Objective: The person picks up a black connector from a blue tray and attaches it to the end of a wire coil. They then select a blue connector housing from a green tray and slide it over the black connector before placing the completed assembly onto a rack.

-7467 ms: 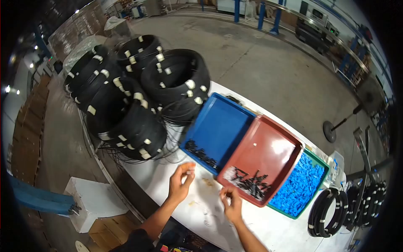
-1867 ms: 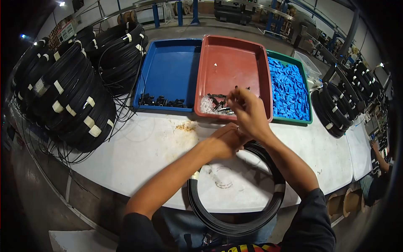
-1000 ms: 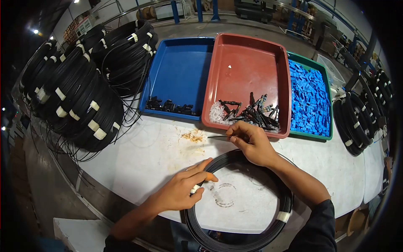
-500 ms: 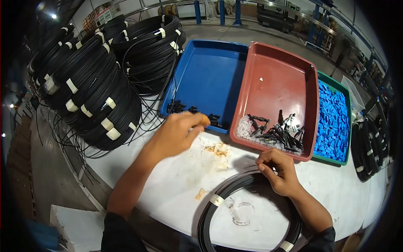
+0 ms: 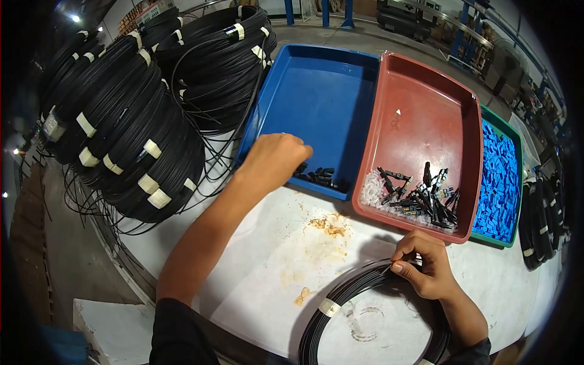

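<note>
In the head view, the left hand (image 5: 277, 159) reaches into the near left corner of the blue tray (image 5: 322, 91), its fingers curled down beside the black pieces (image 5: 322, 175); whether it grips one I cannot tell; the right hand (image 5: 421, 265) pinches a strand at the far edge of the black coil (image 5: 313, 337), which lies on the near right of the bench (image 5: 255, 267); a loose pinch could let the strand spring back, and fingers working in that huddle of small pieces could take two or drop one; loose cable ends trailing from the coil stacks (image 5: 128, 121) at left might snag the left sleeve (image 5: 176, 331); the bench top is white, smudged and strewn with tan crumbs (image 5: 328, 227); beyond it spread a grey floor (image 5: 365, 39) and blue posts (image 5: 325, 12).
</note>
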`<state>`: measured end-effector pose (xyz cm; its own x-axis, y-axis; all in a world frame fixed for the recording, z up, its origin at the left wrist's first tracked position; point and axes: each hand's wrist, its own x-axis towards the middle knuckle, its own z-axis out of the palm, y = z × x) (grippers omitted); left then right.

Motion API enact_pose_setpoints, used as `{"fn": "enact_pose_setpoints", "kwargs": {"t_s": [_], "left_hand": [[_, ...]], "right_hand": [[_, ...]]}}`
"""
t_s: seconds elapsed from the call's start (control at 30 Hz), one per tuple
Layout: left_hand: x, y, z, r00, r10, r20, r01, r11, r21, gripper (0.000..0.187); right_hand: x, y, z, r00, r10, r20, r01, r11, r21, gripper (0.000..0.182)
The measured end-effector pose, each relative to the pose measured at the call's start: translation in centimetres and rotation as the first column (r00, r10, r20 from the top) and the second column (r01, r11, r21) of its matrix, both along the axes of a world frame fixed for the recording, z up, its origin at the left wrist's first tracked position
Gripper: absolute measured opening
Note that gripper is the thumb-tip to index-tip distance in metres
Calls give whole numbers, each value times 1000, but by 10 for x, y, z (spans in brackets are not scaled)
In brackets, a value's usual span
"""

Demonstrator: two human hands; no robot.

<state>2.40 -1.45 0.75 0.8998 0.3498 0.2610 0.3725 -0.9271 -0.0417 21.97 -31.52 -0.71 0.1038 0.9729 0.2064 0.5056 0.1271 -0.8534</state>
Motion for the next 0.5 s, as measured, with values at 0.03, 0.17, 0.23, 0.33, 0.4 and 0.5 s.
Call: {"fn": "enact_pose_setpoints", "kwargs": {"t_s": [0.03,0.17,0.23,0.33,0.4,0.5], "left_hand": [[-2,4,-3,1000,-3,1,3,1000,-5,18],[-17,18,-8,995,74,62,-83,982,169,17],[-22,25,-11,980,55,193,-82,988,134,13],[-26,24,-6,984,85,154,-99,991,89,12],[-28,23,-5,988,82,132,-90,994,55,12],[-30,22,-3,969,164,186,-159,986,-42,12]], "right_hand": [[0,0,1,1000,-3,1,3,1000,-5,13],[0,1,2,1000,1,-5,-2,999,-45,13],[0,1,1,1000,7,13,-7,999,-51,13],[0,2,-3,1000,-8,-15,8,1000,-24,16],[1,2,-3,1000,18,15,-18,1000,-9,13],[0,1,1,1000,8,7,-8,999,-38,13]]}}
